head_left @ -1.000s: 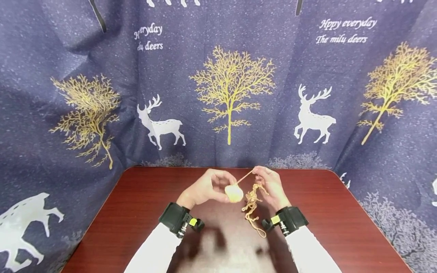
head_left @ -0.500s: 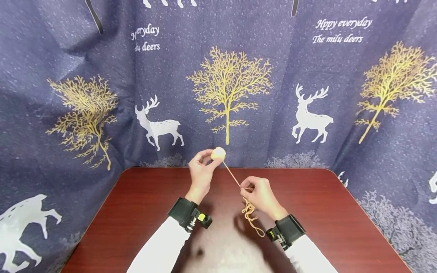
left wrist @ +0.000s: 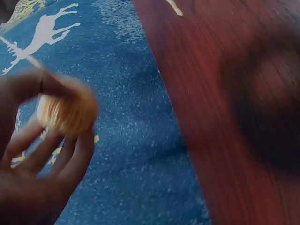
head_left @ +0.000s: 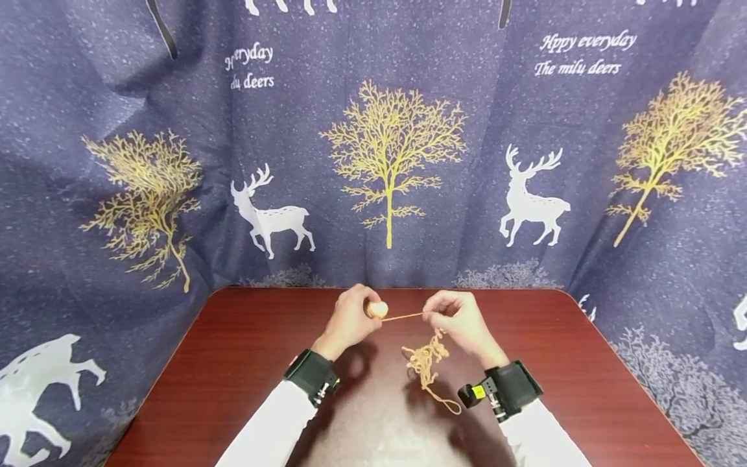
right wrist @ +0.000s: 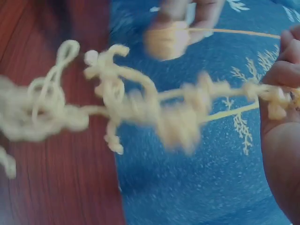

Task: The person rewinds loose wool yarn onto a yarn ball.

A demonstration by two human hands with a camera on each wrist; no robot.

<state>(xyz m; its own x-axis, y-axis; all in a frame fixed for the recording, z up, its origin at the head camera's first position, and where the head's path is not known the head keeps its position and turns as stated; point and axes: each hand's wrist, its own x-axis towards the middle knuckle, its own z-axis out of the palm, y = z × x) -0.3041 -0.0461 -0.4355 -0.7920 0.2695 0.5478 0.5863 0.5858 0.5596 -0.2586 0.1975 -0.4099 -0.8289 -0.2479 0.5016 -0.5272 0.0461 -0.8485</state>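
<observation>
My left hand point(head_left: 349, 321) holds a small pale-yellow ball of yarn point(head_left: 378, 309) between thumb and fingers above the far part of the table. A taut strand of yarn point(head_left: 404, 317) runs from the ball across to my right hand point(head_left: 463, 321), whose thumb and fingertips pinch it. Below the right hand dangles a loose, knotted tangle of yarn point(head_left: 428, 360), its lowest loop hanging toward me. The left wrist view shows the fingers around the wound ball point(left wrist: 70, 110), slightly blurred. In the right wrist view the tangle point(right wrist: 112, 89) trails from the right hand, partly blurred.
A reddish-brown table point(head_left: 233, 370) lies under both hands, with a glossy light patch near its front. A dark blue curtain point(head_left: 350, 181) with trees and deer hangs behind and around it. Each wrist wears a black band point(head_left: 513, 388) with a small camera.
The left hand rose with the ball half a second ago and is now lower again, turned over the ball. The right hand dipped leftward, then moved back right. The strand is now nearly level.
</observation>
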